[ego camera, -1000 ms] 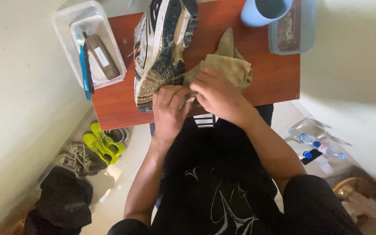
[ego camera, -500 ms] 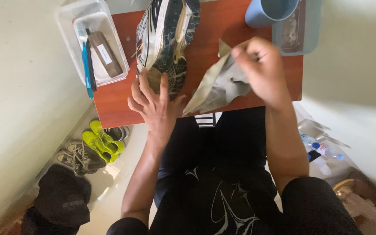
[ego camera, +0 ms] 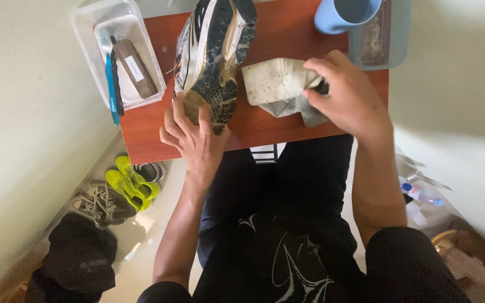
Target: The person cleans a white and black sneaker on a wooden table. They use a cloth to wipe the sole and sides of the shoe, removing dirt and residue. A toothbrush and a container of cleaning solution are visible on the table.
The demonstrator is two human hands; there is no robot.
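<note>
Running shoe (ego camera: 215,56) sole-up on table (ego camera: 265,120); I see left hand (ego camera: 193,137) fingers spread on it, right hand (ego camera: 348,98) just beside, pinching stained cloth (ego camera: 279,84).

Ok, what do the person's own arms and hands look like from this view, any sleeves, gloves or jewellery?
Both hands are bare: no gloves, and no rings or watch visible on the left hand or the right hand. The forearms are uncovered to above the elbows. Black short sleeves begin near the shoulders, part of a black shirt with a thin white line design on the chest.
</note>
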